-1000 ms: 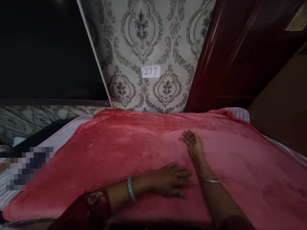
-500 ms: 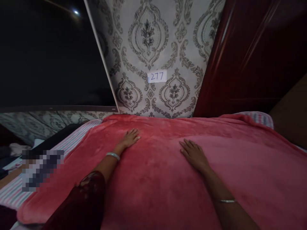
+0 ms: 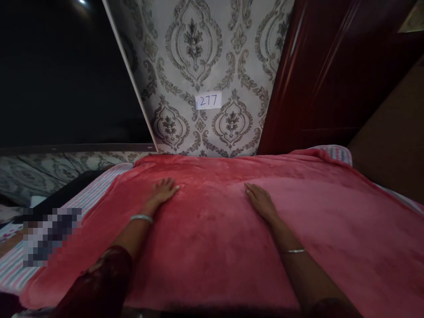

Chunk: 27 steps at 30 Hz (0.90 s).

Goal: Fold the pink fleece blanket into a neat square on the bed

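Note:
A plush red-pink blanket [image 3: 212,247] lies spread over a surface with a striped cloth showing at its sides. Palm down on its left part rests my left hand [image 3: 164,191], fingers spread and slightly blurred. My right hand [image 3: 260,201] lies flat on the blanket right of the middle, its fingers stretched out and close together. Neither hand holds anything. Around the right hand the pile looks lighter pink; under the left it is a deeper red.
A large dark screen [image 3: 69,79] stands at the left. Patterned wallpaper [image 3: 205,57] with a paper label [image 3: 208,100] reading 277 is behind the blanket. A dark red wooden panel [image 3: 308,88] rises at the right. Striped cloth [image 3: 96,187] edges the left side.
The view has shifted a little, so the surroundings sit further left. My left hand has moved slightly left on the blanket; my right hand's fingers have drawn closer together.

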{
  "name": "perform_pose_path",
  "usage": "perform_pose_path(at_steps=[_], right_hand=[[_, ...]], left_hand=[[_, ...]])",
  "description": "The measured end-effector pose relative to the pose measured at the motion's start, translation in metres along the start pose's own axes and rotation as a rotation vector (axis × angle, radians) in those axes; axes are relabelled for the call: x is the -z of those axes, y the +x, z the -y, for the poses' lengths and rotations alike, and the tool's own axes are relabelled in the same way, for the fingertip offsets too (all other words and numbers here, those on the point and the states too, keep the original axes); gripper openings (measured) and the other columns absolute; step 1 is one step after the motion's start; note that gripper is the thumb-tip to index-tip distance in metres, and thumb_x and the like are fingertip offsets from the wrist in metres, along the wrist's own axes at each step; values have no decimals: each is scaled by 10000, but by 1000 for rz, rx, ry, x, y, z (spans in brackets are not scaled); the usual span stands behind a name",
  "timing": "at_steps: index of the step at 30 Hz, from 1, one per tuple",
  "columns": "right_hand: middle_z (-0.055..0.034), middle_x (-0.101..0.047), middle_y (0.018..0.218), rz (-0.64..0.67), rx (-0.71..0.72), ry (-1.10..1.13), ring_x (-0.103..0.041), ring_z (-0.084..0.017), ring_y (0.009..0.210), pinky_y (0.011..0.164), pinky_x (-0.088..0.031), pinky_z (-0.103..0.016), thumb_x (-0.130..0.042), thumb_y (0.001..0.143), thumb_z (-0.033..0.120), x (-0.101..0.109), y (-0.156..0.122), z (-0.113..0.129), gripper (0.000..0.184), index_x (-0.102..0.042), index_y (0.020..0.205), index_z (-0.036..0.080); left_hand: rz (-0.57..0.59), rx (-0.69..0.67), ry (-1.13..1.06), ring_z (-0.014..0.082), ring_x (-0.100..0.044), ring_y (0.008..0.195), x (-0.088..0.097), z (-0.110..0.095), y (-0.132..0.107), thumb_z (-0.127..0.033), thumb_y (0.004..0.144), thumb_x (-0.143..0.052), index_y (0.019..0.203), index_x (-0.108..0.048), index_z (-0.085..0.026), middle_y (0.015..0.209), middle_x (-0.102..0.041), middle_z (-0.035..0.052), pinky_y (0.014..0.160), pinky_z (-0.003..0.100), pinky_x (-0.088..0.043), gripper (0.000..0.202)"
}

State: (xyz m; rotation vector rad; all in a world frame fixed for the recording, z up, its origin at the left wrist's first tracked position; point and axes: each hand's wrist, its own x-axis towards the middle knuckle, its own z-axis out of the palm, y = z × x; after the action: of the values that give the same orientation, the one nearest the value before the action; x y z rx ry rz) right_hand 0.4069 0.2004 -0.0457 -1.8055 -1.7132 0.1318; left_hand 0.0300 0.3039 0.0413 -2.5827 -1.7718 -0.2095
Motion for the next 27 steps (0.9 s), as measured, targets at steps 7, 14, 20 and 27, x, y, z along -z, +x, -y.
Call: perform_pose_path(at_steps=[7,14,20,27], right_hand=[[-108,-670,1315,-134,-17,299,-602,-247,1245,1140,-401,-480,-350,955,451,-3,5,-15,536,-658,1308,192],[-128,-534,1480,-17,52,20,-446,-252,1404,1182,-296,-506,-315,1004,375,8,-2,19,528,-546,1434,175],[-73,-319,1629,311,141,-258,-250,-283,1505,1193,-180,-555,-357,1027,461,16,-11,59,528,-428,1518,281],[-127,-298,1633,96,-382,-477,-260,-321,1491,1138,-236,-612,-312,1026,440,104,-63,-46,555,-397,1533,230]], left_hand=[[228,-958,-284,317,-299,1494,-33,-166,-83,-581,936,-499,1474,-472,-317,1592,-397,92,1207,594,-180,600],[-110,-706,-543,214,-536,1321,-10,-133,-110,-356,1026,-323,1367,-584,-262,1358,-646,80,1147,452,-382,439],[-70,-54,-11,340,-328,1476,-31,-61,-65,-406,951,-412,1479,-482,-192,1564,-426,147,1188,599,-234,575],[-35,-101,125,339,-314,1484,-34,-60,-65,-394,973,-329,1508,-446,-184,1594,-370,138,1184,573,-247,587]])
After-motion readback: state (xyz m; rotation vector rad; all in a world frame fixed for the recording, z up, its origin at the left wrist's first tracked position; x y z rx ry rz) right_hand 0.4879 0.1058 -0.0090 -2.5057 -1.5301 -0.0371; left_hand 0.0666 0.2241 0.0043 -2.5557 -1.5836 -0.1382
